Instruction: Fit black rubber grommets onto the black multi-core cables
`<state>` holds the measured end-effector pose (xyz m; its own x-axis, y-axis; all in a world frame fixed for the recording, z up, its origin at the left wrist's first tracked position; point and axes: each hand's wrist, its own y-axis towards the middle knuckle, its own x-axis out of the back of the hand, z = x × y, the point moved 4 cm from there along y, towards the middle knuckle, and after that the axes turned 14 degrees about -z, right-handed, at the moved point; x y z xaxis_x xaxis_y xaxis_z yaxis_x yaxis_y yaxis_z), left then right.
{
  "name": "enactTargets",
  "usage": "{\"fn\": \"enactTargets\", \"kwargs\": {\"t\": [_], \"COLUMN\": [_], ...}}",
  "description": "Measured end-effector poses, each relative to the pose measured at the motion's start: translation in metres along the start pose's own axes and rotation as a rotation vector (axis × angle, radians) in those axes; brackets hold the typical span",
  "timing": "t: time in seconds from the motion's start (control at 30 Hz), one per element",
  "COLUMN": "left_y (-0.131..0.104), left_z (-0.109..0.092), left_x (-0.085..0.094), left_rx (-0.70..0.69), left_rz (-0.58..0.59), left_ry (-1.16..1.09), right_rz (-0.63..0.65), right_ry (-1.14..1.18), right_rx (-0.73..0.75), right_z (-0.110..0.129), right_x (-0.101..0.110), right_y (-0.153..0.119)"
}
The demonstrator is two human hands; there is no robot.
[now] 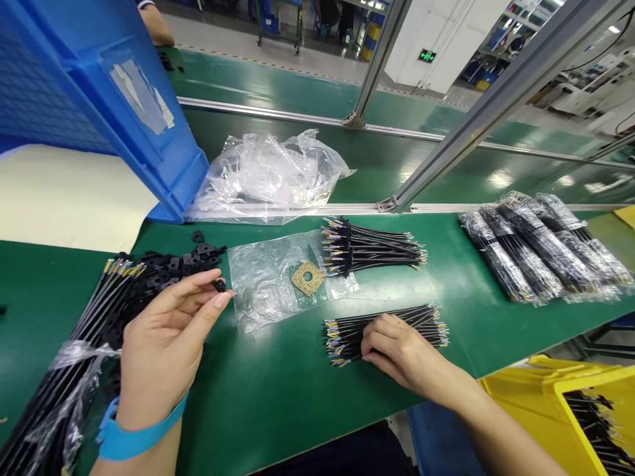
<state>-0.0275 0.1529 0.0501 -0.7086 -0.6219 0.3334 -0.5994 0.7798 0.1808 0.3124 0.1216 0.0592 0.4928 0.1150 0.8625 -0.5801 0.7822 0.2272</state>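
Observation:
My left hand (171,330), with a blue band at the wrist, pinches a small black part (219,285) between thumb and fingertips. To its left lies a heap of similar black parts (191,263). My right hand (394,347) rests on a pile of short black cables (417,324) with bare coloured wire ends; its fingers are bent together, and what lies between them is hidden. Behind that pile is a second bunch of cables (381,248) with black parts near their left ends. A yellowish square piece with a round hole (307,279) lies on a clear plastic bag (262,291).
Wrapped cable bundles (540,248) lie at the right. A long cable bundle (64,377) is at the lower left. A blue crate (149,125) and crumpled plastic (272,172) stand behind; a yellow bin (540,390) is at the lower right. Metal posts (446,152) rise behind the table.

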Motion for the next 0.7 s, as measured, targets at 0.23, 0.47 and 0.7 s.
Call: {"fn": "enactTargets", "kwargs": {"t": [0.23, 0.47, 0.7], "left_y": [-0.002, -0.004, -0.004], "left_z": [0.006, 0.013, 0.003], "left_x": [-0.005, -0.006, -0.011], "left_rx": [0.229, 0.251, 0.270], "left_rz": [0.174, 0.206, 0.228], "left_ry": [-0.163, -0.165, -0.159], "right_rz": [-0.195, -0.488, -0.375], "right_ry": [0.187, -0.089, -0.198], "right_rx": [-0.010, 0.090, 0.140], "right_z": [0.003, -0.002, -0.016], "right_x": [0.013, -0.010, -0.045], "right_y": [0.019, 0.072, 0.072]}}
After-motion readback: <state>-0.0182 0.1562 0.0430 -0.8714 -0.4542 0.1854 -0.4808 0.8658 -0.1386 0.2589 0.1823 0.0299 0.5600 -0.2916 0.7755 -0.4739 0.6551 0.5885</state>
